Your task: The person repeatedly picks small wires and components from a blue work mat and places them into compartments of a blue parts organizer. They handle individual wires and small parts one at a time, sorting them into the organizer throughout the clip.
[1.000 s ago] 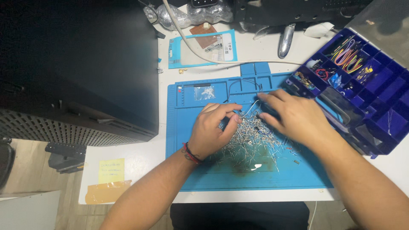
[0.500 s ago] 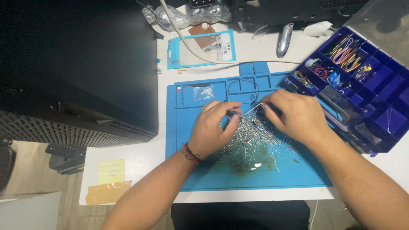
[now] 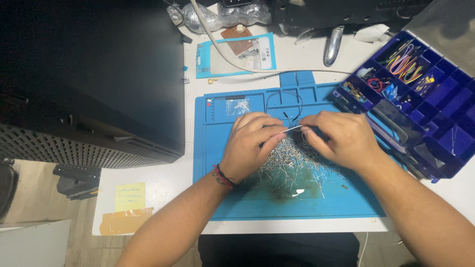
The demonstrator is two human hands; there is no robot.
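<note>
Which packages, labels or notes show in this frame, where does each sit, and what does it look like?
Blister card: top of the white desk, above the blue mat; rectangular, light blue edge, white middle, brown board inside.
Small clear bag: mat's upper left; holds tiny silver parts.
Yellow sticky note: desk's lower left corner; square, handwritten.
Tan tape strip: just below the note.
Crumpled clear plastic bag: top edge.

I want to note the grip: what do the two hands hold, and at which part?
Both hands hold one thin metal lead over the pile of leads: the left hand pinches its left end, the right hand its right end.
</note>
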